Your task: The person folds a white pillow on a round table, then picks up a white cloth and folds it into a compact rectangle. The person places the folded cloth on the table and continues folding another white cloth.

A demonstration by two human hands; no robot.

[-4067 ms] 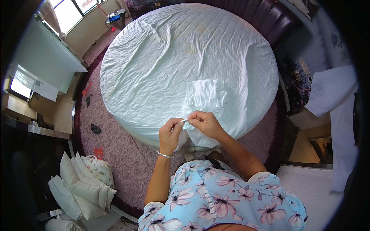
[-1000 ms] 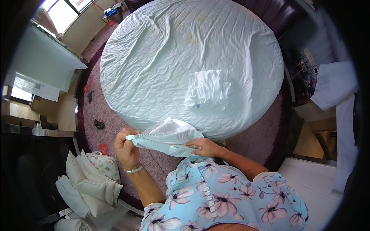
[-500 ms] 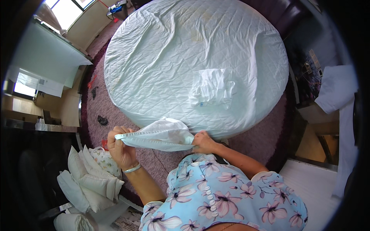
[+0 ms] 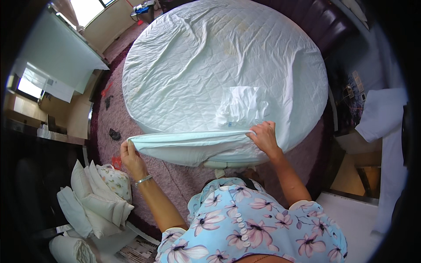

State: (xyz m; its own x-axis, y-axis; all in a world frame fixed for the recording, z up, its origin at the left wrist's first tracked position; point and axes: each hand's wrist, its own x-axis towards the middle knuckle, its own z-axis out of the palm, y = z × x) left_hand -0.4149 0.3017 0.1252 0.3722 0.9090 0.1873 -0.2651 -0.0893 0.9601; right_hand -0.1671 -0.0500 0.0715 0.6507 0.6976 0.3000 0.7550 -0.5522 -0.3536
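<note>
A quilted white mattress cover [image 4: 175, 92], creased and faintly stained, lies over a round bed. Its near edge is pulled up and stretched between my hands in a long pale fold [image 4: 193, 142]. My left hand [image 4: 133, 158], with a bracelet at the wrist, pinches the left corner of that fold out over the carpet. My right hand [image 4: 264, 138] grips the other end above the bed's near side. Just beyond it a crumpled white cloth bundle [image 4: 243, 106] rests on the cover. Below the fold, a bit of the mattress side [image 4: 223, 165] shows.
A purple carpet [image 4: 107, 127] with a dark border surrounds the bed, with small dark scraps [image 4: 114, 134] on it. White pillows [image 4: 94, 197] are stacked at the lower left, a rolled white quilt [image 4: 72, 250] beside them. A dark padded headboard [image 4: 322, 24] curves behind the bed.
My right hand has moved right and up, away from my body, drawing the cover's edge into a longer, straighter fold. My left hand keeps its hold and has shifted slightly left.
</note>
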